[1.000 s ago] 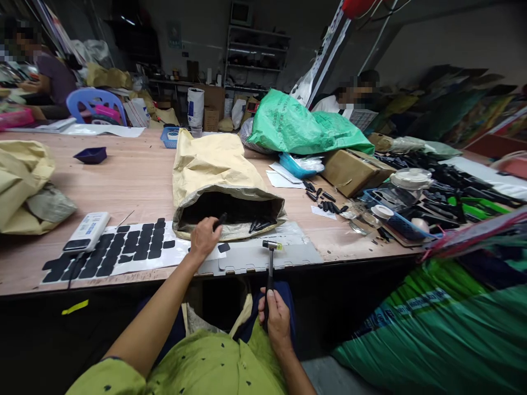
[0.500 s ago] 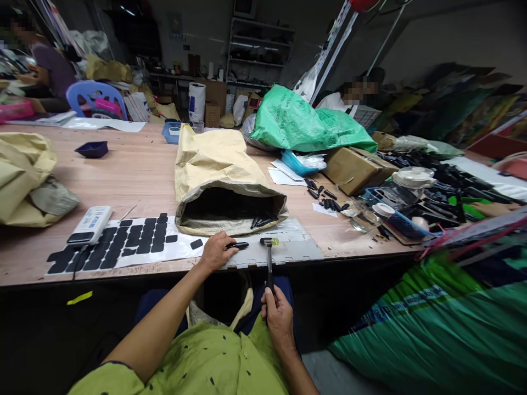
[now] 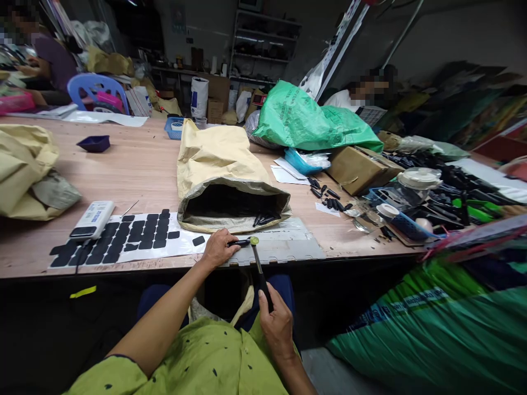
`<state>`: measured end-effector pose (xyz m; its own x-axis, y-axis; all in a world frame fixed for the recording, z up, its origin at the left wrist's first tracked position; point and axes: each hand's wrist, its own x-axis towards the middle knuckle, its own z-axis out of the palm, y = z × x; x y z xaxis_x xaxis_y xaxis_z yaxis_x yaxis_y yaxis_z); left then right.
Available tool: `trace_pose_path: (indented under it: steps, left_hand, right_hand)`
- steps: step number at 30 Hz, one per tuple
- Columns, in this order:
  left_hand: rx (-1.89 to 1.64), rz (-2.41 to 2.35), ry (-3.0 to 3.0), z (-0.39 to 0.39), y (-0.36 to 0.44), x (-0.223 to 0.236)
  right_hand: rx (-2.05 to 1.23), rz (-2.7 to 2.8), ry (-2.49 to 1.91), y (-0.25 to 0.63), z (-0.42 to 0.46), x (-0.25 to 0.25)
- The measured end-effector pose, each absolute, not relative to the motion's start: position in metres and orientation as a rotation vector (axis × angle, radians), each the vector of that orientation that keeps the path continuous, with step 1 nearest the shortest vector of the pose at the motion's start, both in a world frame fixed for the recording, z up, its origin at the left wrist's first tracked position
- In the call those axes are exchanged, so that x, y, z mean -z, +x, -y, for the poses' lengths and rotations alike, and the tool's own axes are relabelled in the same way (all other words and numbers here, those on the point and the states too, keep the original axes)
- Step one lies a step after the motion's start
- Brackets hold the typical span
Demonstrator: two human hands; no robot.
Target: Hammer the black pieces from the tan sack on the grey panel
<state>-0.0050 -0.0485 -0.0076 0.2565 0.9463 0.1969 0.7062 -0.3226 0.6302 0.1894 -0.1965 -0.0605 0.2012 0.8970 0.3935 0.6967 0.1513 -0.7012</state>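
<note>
My left hand (image 3: 218,249) is closed on a slim black pen-like piece (image 3: 237,242), held flat over a grey-white board (image 3: 288,241) at the table's front edge. My right hand (image 3: 277,321) is wrapped round the black grip of a small hammer (image 3: 257,262). The hammer's yellowish head is at the right end of the black piece; whether they touch I cannot tell. Just beyond my left hand lies a cream sack (image 3: 222,153), its mouth facing me. Several similar black pieces (image 3: 265,218) show inside the right side of the mouth; its depth is dark.
To the left are a white sheet of black stickers (image 3: 135,233), a white device (image 3: 92,220) and another cream sack (image 3: 24,170). Rightward are loose black pieces (image 3: 329,203), a cardboard box (image 3: 360,167), a glass jar (image 3: 418,184) and a green bag (image 3: 313,120). Two people sit farther back.
The hammer has swung left, its head going from beside the black piece to the piece's right end. My left hand still grips the piece. The whole view has shifted slightly.
</note>
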Motion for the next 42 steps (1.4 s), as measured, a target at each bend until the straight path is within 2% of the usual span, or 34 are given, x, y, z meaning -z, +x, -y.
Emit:
trace_pose_path:
  steps: [11, 19, 24, 27, 33, 42]
  left_hand:
    - [-0.784, -1.497, 2.116, 0.048, -0.005, 0.012]
    - [-0.778, -1.504, 2.116, 0.05, -0.005, 0.008]
    - [-0.764, -1.474, 2.123, 0.052, -0.005, 0.001]
    - [-0.736, -1.445, 2.155, 0.053, -0.006, -0.002]
    - [-0.682, -1.327, 2.246, 0.067, -0.011, -0.009]
    - [-0.554, -1.247, 2.448, 0.141, -0.022, 0.007]
  right_hand:
    - [-0.348, 1.605, -1.501, 0.183, 0.198, 0.053]
    - [-0.686, 1.216, -1.627, 0.186, 0.197, 0.052]
    - [-1.043, 0.812, -1.478, 0.195, 0.186, 0.056]
    - [-1.149, 0.728, -1.402, 0.199, 0.181, 0.062]
    - [-1.213, 0.702, -1.342, 0.201, 0.178, 0.067]
    - [-1.196, 0.749, -1.339, 0.2, 0.178, 0.07]
